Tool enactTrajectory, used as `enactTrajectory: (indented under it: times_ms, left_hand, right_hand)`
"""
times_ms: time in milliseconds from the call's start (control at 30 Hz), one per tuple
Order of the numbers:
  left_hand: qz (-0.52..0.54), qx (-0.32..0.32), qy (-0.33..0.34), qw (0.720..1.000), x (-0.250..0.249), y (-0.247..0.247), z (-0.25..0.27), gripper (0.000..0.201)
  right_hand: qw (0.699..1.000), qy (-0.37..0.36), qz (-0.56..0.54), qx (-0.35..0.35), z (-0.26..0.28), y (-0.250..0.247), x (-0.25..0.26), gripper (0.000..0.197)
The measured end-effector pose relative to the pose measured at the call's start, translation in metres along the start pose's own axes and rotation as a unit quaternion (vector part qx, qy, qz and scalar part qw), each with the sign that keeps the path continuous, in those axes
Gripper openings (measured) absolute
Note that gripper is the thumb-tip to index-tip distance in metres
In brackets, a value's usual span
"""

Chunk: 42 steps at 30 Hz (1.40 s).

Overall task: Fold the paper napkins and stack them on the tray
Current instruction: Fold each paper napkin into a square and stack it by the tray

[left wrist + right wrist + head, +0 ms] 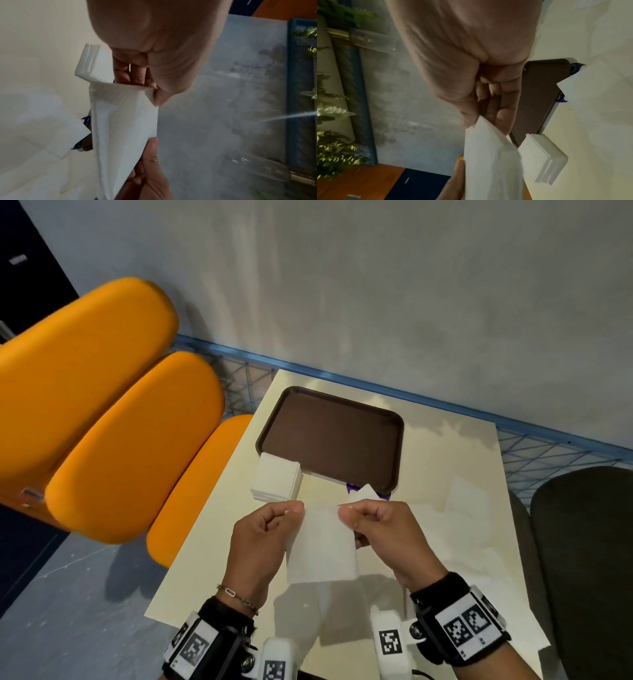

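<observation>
While held above counter (212,542), napkin (322,546) pinched at top corners by left hand (263,539) grip and right hand (383,532) grip; tray (394,460) beyond.

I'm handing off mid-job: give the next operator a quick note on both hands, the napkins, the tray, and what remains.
Left hand and right hand each pinch a top corner of one napkin, held in the air above the table.
The brown tray holds no napkins.
A napkin stack sits on the table at the tray's near left corner; loose napkins lie to the right.
Nothing stacked on the tray yet. Left: fold the held napkin, place it, repeat.
</observation>
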<state>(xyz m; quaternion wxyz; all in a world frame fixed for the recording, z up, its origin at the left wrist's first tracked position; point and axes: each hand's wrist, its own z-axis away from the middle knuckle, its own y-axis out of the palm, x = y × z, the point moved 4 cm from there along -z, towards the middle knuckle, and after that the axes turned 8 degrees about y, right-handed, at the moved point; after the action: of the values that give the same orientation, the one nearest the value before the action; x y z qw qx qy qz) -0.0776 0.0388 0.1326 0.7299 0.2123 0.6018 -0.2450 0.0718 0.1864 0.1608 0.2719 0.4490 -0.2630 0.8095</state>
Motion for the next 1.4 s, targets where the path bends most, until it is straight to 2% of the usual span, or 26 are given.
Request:
enactTrajectory:
  times_ms: [67,133,233,267,400,600,733,800,900,967,1033,1067,1133,1200,1267,1333,1400]
  left_hand:
    - [0.009,-0.013,-0.002,1.0,0.003,-0.003,0.001,0.01]
    - [0.019,-0.022,-0.003,1.0,0.004,-0.005,0.001,0.009]
    - [0.012,-0.045,0.001,0.999,0.007,-0.004,-0.001,0.008]
    - [0.007,-0.053,0.002,0.999,0.007,-0.003,-0.002,0.008]
    - [-0.008,-0.074,0.008,0.997,0.008,0.009,-0.002,0.007]
    - [-0.061,-0.101,0.03,0.993,-0.004,0.027,0.001,0.01]
    - [-0.098,-0.119,0.071,0.985,-0.012,0.034,0.003,0.009]
    - [-0.149,-0.099,0.098,0.979,-0.014,0.034,0.003,0.007]
    - [-0.252,0.004,0.139,0.958,-0.009,0.036,0.002,0.008]
    - [-0.274,0.068,0.148,0.948,-0.004,0.04,-0.001,0.01]
    - [-0.255,0.107,0.147,0.95,0.0,0.044,-0.007,0.011]
    - [-0.24,0.108,0.137,0.955,0.003,0.043,-0.012,0.01]
    - [-0.203,0.067,0.088,0.973,0.012,0.033,-0.027,0.012]
    - [-0.135,0.009,-0.004,0.991,0.026,0.015,-0.042,0.034]
    - [-0.038,0.018,-0.099,0.994,0.043,0.0,-0.055,0.042]
    - [-0.001,0.054,-0.15,0.987,0.059,-0.013,-0.066,0.03]
    - [-0.007,0.043,-0.165,0.985,0.074,-0.025,-0.079,0.017]
  right_hand:
    - [0.999,0.014,0.004,0.047,0.001,0.006,0.001,0.015]
    - [0.994,0.036,0.007,0.103,0.005,0.01,-0.001,0.007]
    - [0.989,0.041,0.054,0.13,0.006,0.007,-0.01,0.042]
    - [0.989,0.044,0.061,0.128,0.005,0.004,-0.013,0.043]
    - [0.987,0.054,0.048,0.14,0.001,-0.01,-0.019,0.02]
    - [0.978,0.062,0.071,0.188,0.001,-0.028,-0.019,0.028]
    - [0.955,0.084,0.133,0.25,-0.001,-0.043,-0.017,0.043]
    - [0.946,0.087,0.195,0.246,-0.007,-0.052,-0.019,0.052]
    - [0.95,0.068,0.234,0.194,-0.02,-0.06,-0.015,0.068]
    - [0.953,0.048,0.226,0.195,-0.026,-0.053,-0.01,0.055]
    - [0.95,0.028,0.234,0.203,-0.036,-0.041,-0.01,0.025]
    - [0.951,0.023,0.233,0.201,-0.042,-0.034,-0.011,0.013]
    - [0.962,0.032,0.208,0.176,-0.059,-0.022,-0.017,0.006]
    - [0.981,0.059,0.131,0.128,-0.077,-0.01,-0.022,0.006]
    - [0.991,0.095,0.033,0.088,-0.096,0.006,-0.029,0.004]
    - [0.988,0.132,-0.041,0.067,-0.117,0.027,-0.039,0.008]
    - [0.982,0.161,-0.077,0.059,-0.139,0.047,-0.05,0.016]
